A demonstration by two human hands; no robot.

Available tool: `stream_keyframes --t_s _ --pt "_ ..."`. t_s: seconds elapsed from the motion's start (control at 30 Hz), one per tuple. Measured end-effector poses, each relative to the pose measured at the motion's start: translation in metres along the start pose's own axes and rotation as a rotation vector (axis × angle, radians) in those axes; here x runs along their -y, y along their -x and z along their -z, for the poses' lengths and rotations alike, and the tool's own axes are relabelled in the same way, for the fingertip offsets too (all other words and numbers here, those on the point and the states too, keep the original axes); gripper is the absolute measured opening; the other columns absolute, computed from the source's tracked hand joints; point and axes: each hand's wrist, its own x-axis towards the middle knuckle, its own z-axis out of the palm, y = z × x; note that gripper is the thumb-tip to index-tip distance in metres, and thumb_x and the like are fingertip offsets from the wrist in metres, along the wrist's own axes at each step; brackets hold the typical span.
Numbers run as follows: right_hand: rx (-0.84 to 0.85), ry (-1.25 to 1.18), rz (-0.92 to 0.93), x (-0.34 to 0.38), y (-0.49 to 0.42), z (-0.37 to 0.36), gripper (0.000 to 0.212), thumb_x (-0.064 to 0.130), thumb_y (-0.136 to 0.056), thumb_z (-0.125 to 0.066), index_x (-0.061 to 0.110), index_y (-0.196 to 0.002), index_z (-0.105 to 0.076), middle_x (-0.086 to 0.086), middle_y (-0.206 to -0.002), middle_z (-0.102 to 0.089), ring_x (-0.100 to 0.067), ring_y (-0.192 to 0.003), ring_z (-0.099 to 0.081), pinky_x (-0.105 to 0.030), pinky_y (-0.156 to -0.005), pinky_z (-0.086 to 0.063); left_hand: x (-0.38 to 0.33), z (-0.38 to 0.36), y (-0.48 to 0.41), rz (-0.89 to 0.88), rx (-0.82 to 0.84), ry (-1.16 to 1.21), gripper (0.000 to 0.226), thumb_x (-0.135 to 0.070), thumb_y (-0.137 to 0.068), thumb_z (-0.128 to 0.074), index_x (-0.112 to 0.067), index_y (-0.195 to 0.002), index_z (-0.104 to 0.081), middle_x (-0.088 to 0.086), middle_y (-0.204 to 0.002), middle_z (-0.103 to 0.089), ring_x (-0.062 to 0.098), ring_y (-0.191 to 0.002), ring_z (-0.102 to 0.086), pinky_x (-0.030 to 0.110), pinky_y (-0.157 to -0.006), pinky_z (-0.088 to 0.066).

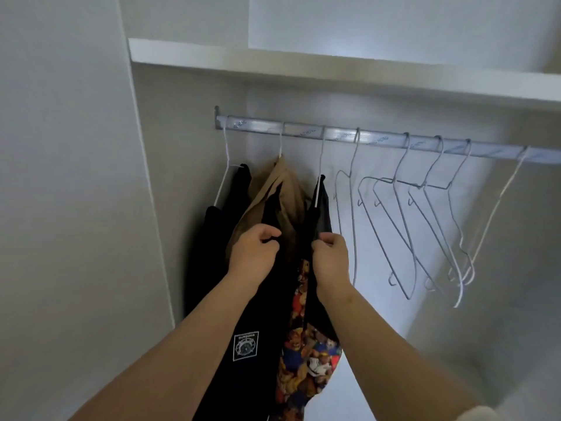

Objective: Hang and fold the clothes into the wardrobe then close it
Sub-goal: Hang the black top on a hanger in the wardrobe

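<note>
While both hands work at the cloth, the job is to square the black garment [321, 208] on its white hanger [317, 192], so that is where care pays. Nearest the camera its lower part hangs between the two forearms, with a bright printed panel [306, 354] beside a white square patch [246, 346]. Whether patch and print belong to one piece I cannot tell. Higher up, the left hand [253, 247] has its fingers curled into a pinch on dark fabric. The right hand [331, 256] pinches the garment's edge just under the hanger's shoulder. A good finish would draw each side outward evenly until the shoulders sit level on the wire. Then both pinches should let go gently, so the hook does not swing off. Behind the hands hang a tan garment [285, 189] and, at far left against the wardrobe wall [158, 177], a second black garment [236, 189]. Along the one rail [379, 138] I count eight hangers. Three at the left end carry clothes and five to the right are bare wire hangers [425, 186]. Above the rail runs one white shelf [303, 66].
</note>
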Motion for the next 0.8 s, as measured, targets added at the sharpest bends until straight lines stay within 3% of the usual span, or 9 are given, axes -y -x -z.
stream_keyframes --t_s 0.07,0.13,0.33,0.4,0.5,0.67,0.8 --pt "-0.037 -0.015 -0.046 -0.015 0.031 0.011 0.017 0.009 -0.089 -0.045 0.02 -0.1 -0.05 -0.002 -0.087 -0.055 -0.013 -0.069 -0.053 -0.025 -0.059 -0.043 0.007 -0.002 0.026 0.024 0.017 0.037 0.029 -0.01 -0.088 -0.052 -0.037 -0.08 -0.058 -0.011 -0.1 -0.058 0.003 -0.087 -0.053 0.018 -0.068 -0.041" --pt "-0.082 0.003 -0.102 -0.03 0.064 0.024 0.014 0.009 -0.088 -0.047 0.022 -0.092 -0.051 -0.002 -0.086 -0.055 -0.015 -0.072 -0.052 -0.03 -0.065 -0.044 0.015 -0.009 0.054 0.069 0.06 0.067 0.026 -0.009 -0.088 -0.051 -0.033 -0.083 -0.06 -0.011 -0.095 -0.059 0.002 -0.083 -0.053 0.016 -0.064 -0.04" --pt "-0.226 0.003 -0.28 -0.07 0.156 0.085 0.012 0.009 -0.092 -0.046 0.017 -0.091 -0.054 -0.002 -0.086 -0.058 -0.013 -0.071 -0.055 -0.025 -0.062 -0.047 0.044 -0.031 0.144 0.242 0.303 0.07 0.023 -0.009 -0.089 -0.05 -0.029 -0.083 -0.06 -0.002 -0.094 -0.059 0.015 -0.09 -0.057 0.022 -0.065 -0.044" --pt "-0.267 0.015 -0.33 -0.082 0.186 0.107 0.01 0.011 -0.095 -0.044 0.014 -0.097 -0.054 -0.002 -0.087 -0.059 -0.016 -0.076 -0.056 -0.023 -0.061 -0.046 0.048 -0.036 0.173 0.3 0.349 0.078 0.016 -0.012 -0.09 -0.052 -0.024 -0.09 -0.062 -0.002 -0.09 -0.058 0.013 -0.082 -0.058 0.017 -0.056 -0.047" --pt "-0.29 0.03 -0.396 -0.105 0.236 0.139 0.012 0.01 -0.094 -0.045 0.011 -0.1 -0.055 -0.006 -0.089 -0.059 -0.019 -0.078 -0.056 -0.025 -0.062 -0.046 0.058 -0.041 0.223 0.383 0.457 0.092 0.015 -0.006 -0.09 -0.051 -0.019 -0.087 -0.059 -0.001 -0.08 -0.056 0.008 -0.064 -0.053 0.013 -0.046 -0.039" --pt "-0.305 0.007 -0.515 -0.142 0.334 0.196 0.012 0.007 -0.091 -0.046 0.013 -0.09 -0.057 -0.004 -0.081 -0.059 -0.018 -0.067 -0.052 -0.024 -0.057 -0.041 0.076 -0.047 0.328 0.486 0.531 0.029 0.017 -0.006 -0.09 -0.049 -0.019 -0.084 -0.058 -0.003 -0.075 -0.057 0.007 -0.061 -0.051 0.013 -0.044 -0.036" --pt "-0.328 -0.009 -0.611 -0.172 0.416 0.236 0.015 0.006 -0.089 -0.046 0.015 -0.08 -0.055 -0.002 -0.072 -0.056 -0.016 -0.057 -0.047 -0.022 -0.051 -0.035 0.087 -0.046 0.421 0.561 0.638 0.011 0.021 -0.006 -0.091 -0.048 -0.022 -0.083 -0.059 -0.002 -0.082 -0.059 0.01 -0.07 -0.056 0.019 -0.056 -0.038"
